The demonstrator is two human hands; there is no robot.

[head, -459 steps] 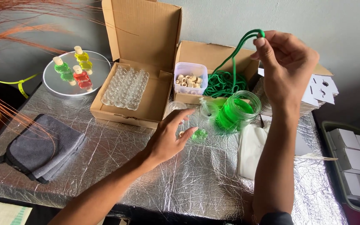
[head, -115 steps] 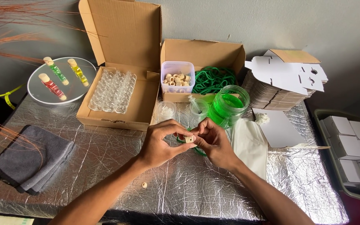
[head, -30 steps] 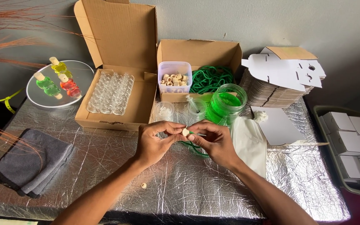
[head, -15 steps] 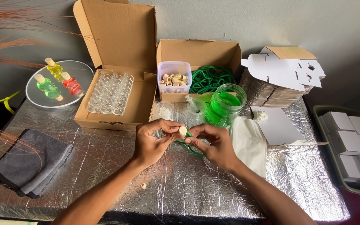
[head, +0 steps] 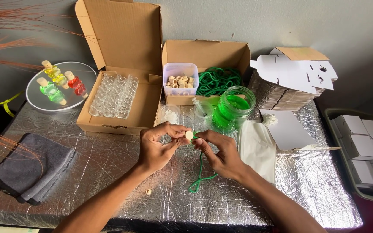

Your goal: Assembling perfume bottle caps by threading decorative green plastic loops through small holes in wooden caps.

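My left hand (head: pixel 158 146) and my right hand (head: pixel 219 152) meet over the middle of the foil-covered table (head: pixel 109 181). Between their fingertips sits a small pale cork (head: pixel 189 135); the left thumb and fingers pinch it, and whatever it sits on is hidden by the fingers. A green cord (head: pixel 199 174) hangs from the right hand's fingers and curls onto the foil. Just behind the hands stands a glass jar of green liquid (head: pixel 234 110).
An open cardboard box holds several clear bottles (head: pixel 114 96); a second box holds a tub of corks (head: pixel 180 80) and coiled green cord (head: pixel 219 80). A round plate (head: pixel 34 92) carries three coloured bottles. A grey cloth (head: pixel 26 170), a loose cork (head: pixel 148 192), flat white cartons (head: pixel 298 75) and a tray (head: pixel 370 144) lie around.
The two hands stayed together at the same spot. The green cord now hangs lower from the right hand and trails onto the foil. The cork has shifted slightly between the fingertips.
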